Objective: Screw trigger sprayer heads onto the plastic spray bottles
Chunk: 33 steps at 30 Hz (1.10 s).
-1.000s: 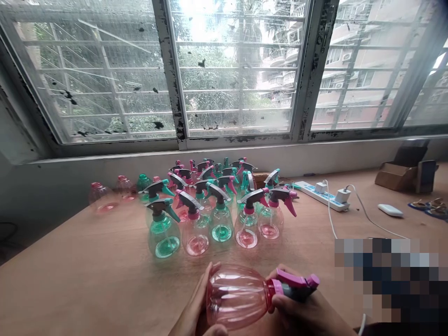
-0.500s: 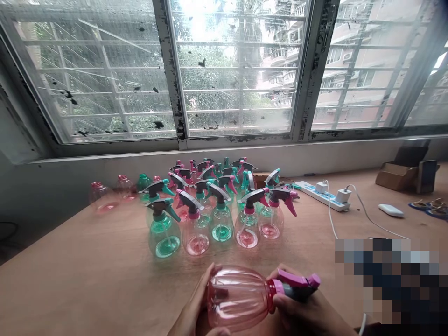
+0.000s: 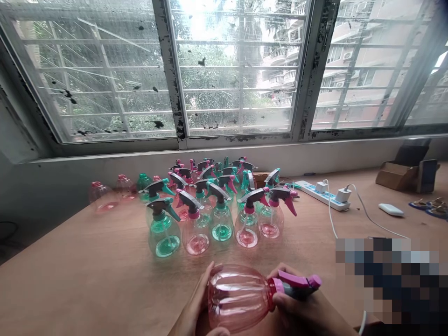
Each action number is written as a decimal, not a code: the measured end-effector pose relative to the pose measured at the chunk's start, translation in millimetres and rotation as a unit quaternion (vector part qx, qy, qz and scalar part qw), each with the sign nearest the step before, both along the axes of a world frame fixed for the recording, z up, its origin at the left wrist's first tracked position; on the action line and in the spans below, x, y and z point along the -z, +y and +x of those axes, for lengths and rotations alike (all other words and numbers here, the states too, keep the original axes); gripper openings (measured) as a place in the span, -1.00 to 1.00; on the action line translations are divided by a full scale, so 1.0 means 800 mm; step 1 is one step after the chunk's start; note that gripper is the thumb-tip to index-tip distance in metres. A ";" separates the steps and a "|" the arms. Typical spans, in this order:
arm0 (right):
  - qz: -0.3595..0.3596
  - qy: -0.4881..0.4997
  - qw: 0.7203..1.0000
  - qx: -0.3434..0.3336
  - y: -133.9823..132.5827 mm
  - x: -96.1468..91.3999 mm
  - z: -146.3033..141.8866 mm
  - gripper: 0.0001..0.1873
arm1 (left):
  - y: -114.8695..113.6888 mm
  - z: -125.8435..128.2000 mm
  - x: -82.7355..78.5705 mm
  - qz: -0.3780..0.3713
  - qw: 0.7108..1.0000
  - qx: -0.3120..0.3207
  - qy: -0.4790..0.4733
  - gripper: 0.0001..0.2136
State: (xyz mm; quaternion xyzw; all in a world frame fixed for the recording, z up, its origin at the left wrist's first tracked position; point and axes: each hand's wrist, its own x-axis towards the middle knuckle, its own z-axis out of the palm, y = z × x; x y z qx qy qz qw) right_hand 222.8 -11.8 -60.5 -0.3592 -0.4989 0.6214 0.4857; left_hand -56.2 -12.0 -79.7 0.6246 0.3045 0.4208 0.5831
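A clear pink spray bottle (image 3: 240, 296) lies on its side in the air near the table's front edge, its neck pointing right. My left hand (image 3: 196, 305) is wrapped round the base end of the bottle. At the neck, my right hand (image 3: 297, 305) grips the pink collar with thumb and fingers, beneath the black-and-pink trigger head (image 3: 300, 283). The trigger head sits on the bottle's neck. Just beyond my hands stand several upright spray bottles, among them a green one (image 3: 165, 238) and a pink one (image 3: 196, 238), all with trigger heads on.
Several bottles without heads, one of them pink (image 3: 105, 200), stand at the back left. To the right lie a white power strip (image 3: 322, 195) with plugs and cables, a white case (image 3: 391, 210) and a cardboard box (image 3: 397, 175). A pixelated patch hides the lower right.
The bottle and both hands have barely shifted. The trigger head sits very slightly farther right. The standing bottles have not moved.
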 end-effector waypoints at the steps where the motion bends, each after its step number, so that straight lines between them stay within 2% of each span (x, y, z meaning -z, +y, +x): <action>1: -0.005 -0.004 1.000 0.003 0.000 -0.001 0.000 -0.63 | 0.000 0.001 -0.002 -0.004 1.000 -0.002 -0.001 -0.20; 5: -0.004 0.002 1.000 0.013 0.000 -0.002 0.000 -0.60 | 0.002 0.005 -0.005 0.030 0.999 -0.020 0.021 -0.13; 11: -0.024 0.022 0.999 0.009 -0.001 0.005 0.001 -0.51 | 0.007 0.007 0.004 0.080 0.996 -0.032 0.029 -0.18; 15: -0.009 0.026 1.000 -0.003 0.000 0.007 0.001 -0.56 | 0.008 0.002 0.012 0.066 0.997 -0.023 0.013 -0.04; 21: 0.002 0.020 1.000 -0.021 0.002 0.007 0.004 -0.63 | 0.007 0.001 0.009 0.018 1.000 0.001 0.001 -0.15; 26: -0.030 0.023 0.999 -0.017 0.004 0.017 0.007 -0.53 | 0.007 0.007 0.005 0.058 0.997 -0.035 0.030 -0.21; 30: -0.041 0.006 0.999 -0.002 0.005 0.021 0.007 -0.52 | 0.006 0.005 0.005 0.052 0.998 -0.027 0.023 -0.07; 33: -0.042 -0.025 0.999 0.005 0.003 0.018 0.007 -0.50 | 0.005 0.003 0.003 0.038 0.999 -0.021 0.020 -0.17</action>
